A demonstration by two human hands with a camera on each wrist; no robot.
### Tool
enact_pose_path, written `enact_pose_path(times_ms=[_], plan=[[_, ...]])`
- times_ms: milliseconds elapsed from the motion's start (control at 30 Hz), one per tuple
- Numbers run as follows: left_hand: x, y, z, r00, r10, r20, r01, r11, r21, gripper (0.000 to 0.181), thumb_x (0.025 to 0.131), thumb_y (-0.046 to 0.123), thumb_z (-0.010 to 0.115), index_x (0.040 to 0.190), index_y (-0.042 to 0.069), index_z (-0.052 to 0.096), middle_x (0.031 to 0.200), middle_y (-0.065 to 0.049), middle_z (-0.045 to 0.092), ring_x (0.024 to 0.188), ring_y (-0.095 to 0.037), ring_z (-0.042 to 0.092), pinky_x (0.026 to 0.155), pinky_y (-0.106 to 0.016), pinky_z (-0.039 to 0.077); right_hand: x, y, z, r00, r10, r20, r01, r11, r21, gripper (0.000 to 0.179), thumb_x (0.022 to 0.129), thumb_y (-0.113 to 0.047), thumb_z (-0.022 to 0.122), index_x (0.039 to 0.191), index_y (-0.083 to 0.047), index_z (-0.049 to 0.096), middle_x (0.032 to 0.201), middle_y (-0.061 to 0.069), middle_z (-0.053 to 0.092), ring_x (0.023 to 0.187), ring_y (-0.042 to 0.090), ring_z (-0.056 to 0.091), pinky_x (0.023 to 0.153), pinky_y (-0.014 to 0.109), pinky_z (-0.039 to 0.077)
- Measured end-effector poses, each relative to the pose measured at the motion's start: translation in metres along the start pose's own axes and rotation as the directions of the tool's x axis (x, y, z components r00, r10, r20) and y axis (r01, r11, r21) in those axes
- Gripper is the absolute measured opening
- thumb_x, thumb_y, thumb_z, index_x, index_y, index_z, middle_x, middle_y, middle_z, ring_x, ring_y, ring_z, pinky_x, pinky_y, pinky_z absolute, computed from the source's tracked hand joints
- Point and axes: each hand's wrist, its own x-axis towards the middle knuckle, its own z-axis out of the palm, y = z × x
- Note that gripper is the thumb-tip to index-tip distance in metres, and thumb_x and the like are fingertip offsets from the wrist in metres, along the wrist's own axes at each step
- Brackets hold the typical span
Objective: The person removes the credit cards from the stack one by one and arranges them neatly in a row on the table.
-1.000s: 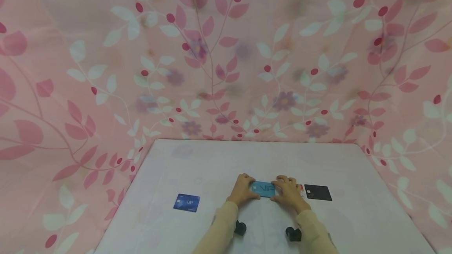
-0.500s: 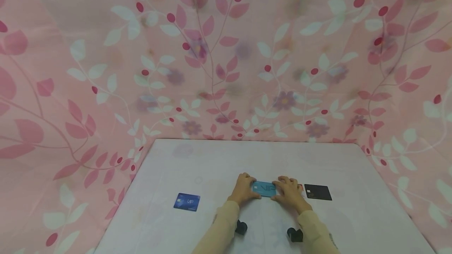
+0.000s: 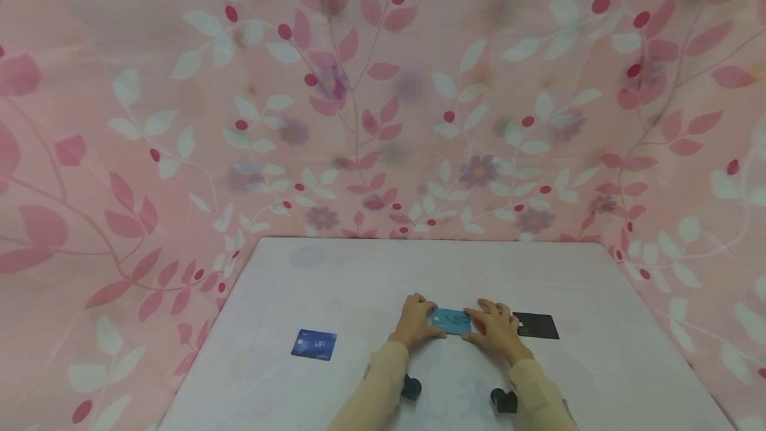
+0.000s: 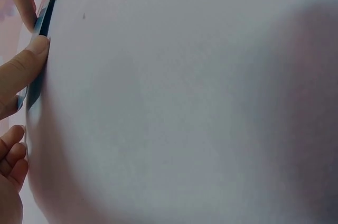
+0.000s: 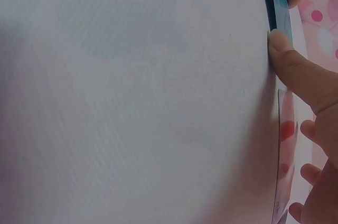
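A light blue card point(image 3: 451, 321) marked VIP is pinched at both ends, close over the white tabletop. My left hand point(image 3: 415, 321) grips its left end between thumb and fingers; my right hand point(image 3: 493, 331) grips the right end the same way. Seen nearly edge-on in the right wrist view, the blue card point(image 5: 283, 15) shows a dark side below its top face. Under my right hand lies a pale card with red marks point(image 5: 285, 145), hidden by the hand in the head view. A black card point(image 3: 537, 326) lies just right of that hand.
A dark blue VIP card point(image 3: 314, 344) lies apart on the left of the white table point(image 3: 359, 271). Small black pieces point(image 3: 411, 388) show beside both forearms, at the sleeves. Behind the table's far edge hangs a pink floral cloth point(image 3: 383, 118).
Both hands have shifted slightly right with the light blue card between them. The right hand now covers the red-marked card and overlaps the black card's left edge in the head view.
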Motion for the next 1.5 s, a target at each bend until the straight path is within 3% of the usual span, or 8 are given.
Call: enact_pose_path(times_ms=[433, 633, 1500], plan=[[0.001, 0.001, 0.006, 1.000, 0.018, -0.026, -0.017, 0.999, 0.032, 0.061, 0.061, 0.039, 0.087, 0.110, 0.009, 0.068, 0.099, -0.005, 0.051, 0.093, -0.018, 0.043, 0.084, -0.030, 0.042, -0.003, 0.006, 0.002, 1.000, 0.007, -0.025, -0.007, 1.000, 0.007, 0.060, 0.074, -0.045, 0.075, 0.125, -0.016, 0.062, 0.139, 0.023, 0.041, 0.123, 0.051, 0.026, 0.087, 0.066, 0.023], [0.000, 0.005, 0.003, 1.000, 0.004, -0.029, -0.005, 1.000, -0.002, 0.061, 0.060, 0.037, 0.087, 0.111, 0.009, 0.068, 0.099, -0.005, 0.050, 0.092, -0.018, 0.043, 0.084, -0.030, 0.042, -0.003, 0.007, 0.002, 0.999, -0.002, -0.047, 0.003, 1.000, 0.017, 0.059, 0.073, -0.044, 0.076, 0.123, -0.015, 0.063, 0.138, 0.024, 0.041, 0.122, 0.052, 0.025, 0.086, 0.066, 0.022], [-0.001, -0.010, 0.005, 0.999, 0.033, 0.015, -0.032, 0.998, -0.057, 0.056, 0.066, 0.037, 0.084, 0.112, 0.008, 0.068, 0.106, -0.004, 0.050, 0.098, -0.017, 0.042, 0.088, -0.029, 0.042, -0.004, 0.011, -0.004, 0.999, 0.007, 0.032, -0.009, 0.998, 0.055, 0.053, 0.078, -0.036, 0.073, 0.126, -0.016, 0.061, 0.141, 0.023, 0.037, 0.125, 0.052, 0.019, 0.089, 0.066, 0.017]])
